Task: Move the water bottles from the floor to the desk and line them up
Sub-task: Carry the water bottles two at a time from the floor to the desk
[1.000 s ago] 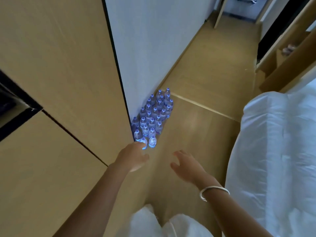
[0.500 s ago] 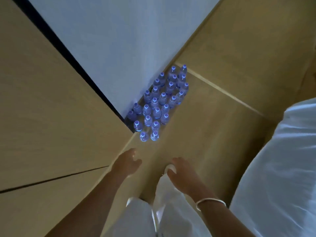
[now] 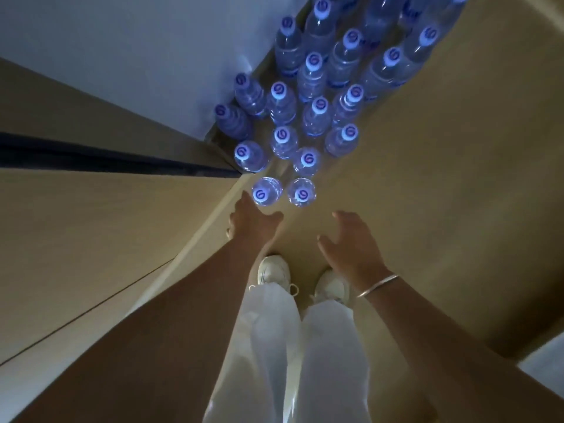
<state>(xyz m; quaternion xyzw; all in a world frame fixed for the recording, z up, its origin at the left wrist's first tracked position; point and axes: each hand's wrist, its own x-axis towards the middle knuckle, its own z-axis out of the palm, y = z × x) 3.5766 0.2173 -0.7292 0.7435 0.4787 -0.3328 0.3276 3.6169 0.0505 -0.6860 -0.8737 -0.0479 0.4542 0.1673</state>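
The water bottles [image 3: 308, 96] stand upright in a tight cluster on the wooden floor [image 3: 427, 178], packed against the foot of the white wall [image 3: 137, 50]. Taking that cluster as the landmark, its near end is a pair of bottles side by side: the front left bottle [image 3: 265, 192] and the front right bottle [image 3: 301, 192], both seen almost straight down on their caps.

The left hand [image 3: 251, 222] reaches down just short of the cluster, its fingertips right at the front left bottle; whether they touch it cannot be told. Its fingers are stretched out and relaxed, holding nothing. The right hand [image 3: 351, 242] hangs a little further back from the cluster, on the side of the front right bottle and apart from it, with fingers spread and slightly curved, thumb out, and nothing in its grasp. A thin bracelet [image 3: 377, 285] circles that wrist.

Compared with half a second ago, the view has dropped much closer to the cluster, which now fills the upper part of the picture and runs off its top edge. Both hands have come lower and nearer to the front pair. Below the hands, white shoes [image 3: 273, 270] and white trousers [image 3: 290, 346] now show on the floor on the near side of the cluster
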